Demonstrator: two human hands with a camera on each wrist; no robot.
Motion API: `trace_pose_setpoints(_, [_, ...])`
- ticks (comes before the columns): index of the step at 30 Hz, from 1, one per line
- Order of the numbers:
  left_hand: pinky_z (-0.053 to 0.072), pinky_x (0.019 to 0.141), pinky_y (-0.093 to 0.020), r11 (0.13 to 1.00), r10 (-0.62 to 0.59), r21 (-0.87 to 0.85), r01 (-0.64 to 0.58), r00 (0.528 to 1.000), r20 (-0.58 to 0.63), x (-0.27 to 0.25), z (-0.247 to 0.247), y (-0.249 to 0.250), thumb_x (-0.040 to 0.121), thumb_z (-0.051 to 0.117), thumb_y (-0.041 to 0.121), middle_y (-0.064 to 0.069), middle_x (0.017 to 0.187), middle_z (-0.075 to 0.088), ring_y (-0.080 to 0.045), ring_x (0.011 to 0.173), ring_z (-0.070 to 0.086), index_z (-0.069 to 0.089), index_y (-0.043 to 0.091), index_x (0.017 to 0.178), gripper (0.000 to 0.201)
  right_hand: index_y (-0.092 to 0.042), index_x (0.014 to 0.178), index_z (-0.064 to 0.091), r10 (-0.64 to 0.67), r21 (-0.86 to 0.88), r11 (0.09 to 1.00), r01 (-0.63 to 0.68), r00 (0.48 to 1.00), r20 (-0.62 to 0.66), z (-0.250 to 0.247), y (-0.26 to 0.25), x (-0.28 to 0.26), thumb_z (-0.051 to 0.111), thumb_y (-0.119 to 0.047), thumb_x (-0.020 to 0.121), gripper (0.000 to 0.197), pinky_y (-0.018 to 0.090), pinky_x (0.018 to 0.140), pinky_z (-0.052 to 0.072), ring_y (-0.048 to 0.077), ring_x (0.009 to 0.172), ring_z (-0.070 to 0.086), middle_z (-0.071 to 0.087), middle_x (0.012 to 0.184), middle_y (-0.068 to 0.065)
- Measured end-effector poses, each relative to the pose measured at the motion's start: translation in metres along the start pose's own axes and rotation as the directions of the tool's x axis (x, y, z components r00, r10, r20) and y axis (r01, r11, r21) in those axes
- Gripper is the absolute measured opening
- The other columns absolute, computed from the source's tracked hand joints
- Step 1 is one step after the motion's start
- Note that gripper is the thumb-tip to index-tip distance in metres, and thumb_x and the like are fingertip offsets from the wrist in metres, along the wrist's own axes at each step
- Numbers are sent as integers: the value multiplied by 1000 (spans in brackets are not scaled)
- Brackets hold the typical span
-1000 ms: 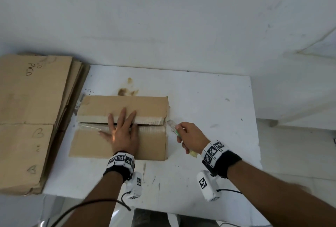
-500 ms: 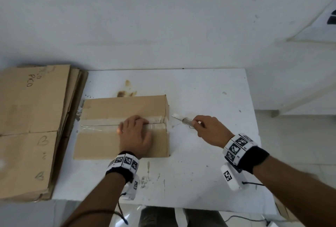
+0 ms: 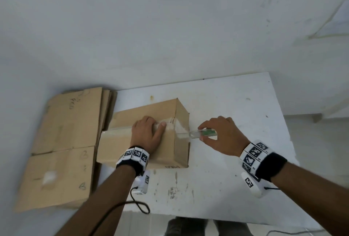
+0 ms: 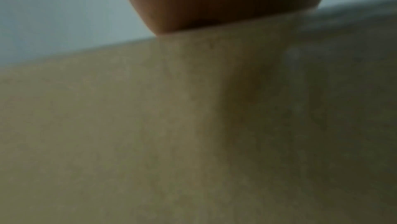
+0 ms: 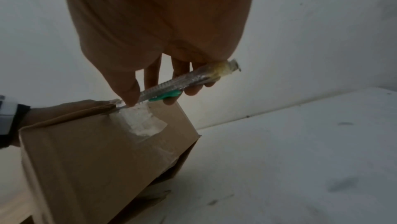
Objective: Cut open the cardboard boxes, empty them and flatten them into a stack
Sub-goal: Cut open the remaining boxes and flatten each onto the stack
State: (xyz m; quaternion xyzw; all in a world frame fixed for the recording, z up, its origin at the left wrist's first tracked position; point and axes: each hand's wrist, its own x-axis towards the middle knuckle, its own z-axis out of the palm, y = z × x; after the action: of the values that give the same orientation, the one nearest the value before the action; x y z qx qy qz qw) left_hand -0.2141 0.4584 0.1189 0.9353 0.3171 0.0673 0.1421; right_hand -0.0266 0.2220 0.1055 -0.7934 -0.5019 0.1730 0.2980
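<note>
White wall and pale floor surround a white, scuffed worktop [image 3: 226, 179]. At the far left, hanging off the worktop's left edge, lies a pile of flattened cardboard [image 3: 64, 150] with pen marks on its top sheet. Just right of it, touching or nearly touching the pile, stands a closed cardboard box [image 3: 143, 111], its top seam covered by clear tape [image 5: 142, 122] that runs over the right edge and partway down the right end.

The left hand [image 3: 146, 134] lies palm down on the box top over the taped seam, fingers [image 3: 151, 120] bent at the knuckles and pressing on the cardboard, thumb stretched toward the right edge. They grasp nothing. The left wrist view shows only blurred cardboard under the heel of the hand.

To the right of the box, the right hand [image 3: 221, 135] grasps a clear-bodied box cutter [image 3: 198, 133] with a green slider, thumb on the near side and fingertips [image 5: 191, 90] curled under the handle. The cutter lies roughly level, its tip at the top right edge of the box, meeting the tape where the flaps join.
</note>
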Motion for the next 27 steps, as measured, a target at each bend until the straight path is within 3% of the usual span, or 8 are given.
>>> trace_pose_setpoints(2, [47,75,-40,999,20,-48,-21,999,-31,0,-11,-7,96,35,61,0,85,56,-21,75,53,57,15,82,52,-38,107,68,-89,-37,995,88,996,-29,-2,-11,6,58,-53,87,27,35,84,36,12,84,51,59,85,-16])
trace_pose_setpoints(6, [46,73,-37,997,9,-82,-13,998,-59,-5,-14,-8,94,36,62,-1,85,59,-22,76,56,60,13,83,56,-36,106,69,-157,-102,983,152,986,-50,-1,-18,14,48,-57,86,35,36,80,38,15,81,51,59,84,-14])
trace_pose_setpoints(20, [47,79,-38,998,34,-49,-34,999,3,-4,0,5,93,35,64,2,85,61,-20,77,57,63,15,86,58,-35,108,68,-117,-88,990,108,988,-104,16,-14,1,56,-55,89,30,34,80,38,13,83,52,63,90,-14])
trace_pose_setpoints(23, [46,85,-41,997,49,-57,-47,998,27,-9,7,13,94,32,65,1,81,60,-20,75,55,61,14,83,59,-28,110,66,62,-116,990,-84,981,-183,26,-19,17,54,-49,96,28,39,80,45,23,86,61,68,93,-4])
trace_pose_setpoints(25, [43,93,-44,999,31,-29,-30,999,44,-12,14,14,93,28,68,2,79,58,-19,75,50,58,15,82,62,-24,112,63,233,27,972,-234,946,-226,25,-13,21,49,-47,101,29,41,77,49,26,84,63,67,92,0])
trace_pose_setpoints(27, [42,94,-46,1000,-1,-9,1,1000,8,-13,16,14,94,23,73,1,79,54,-19,76,46,54,16,83,66,-20,112,59,307,188,943,-276,937,-166,22,-2,16,44,-46,104,31,40,66,52,24,74,63,65,81,-1])
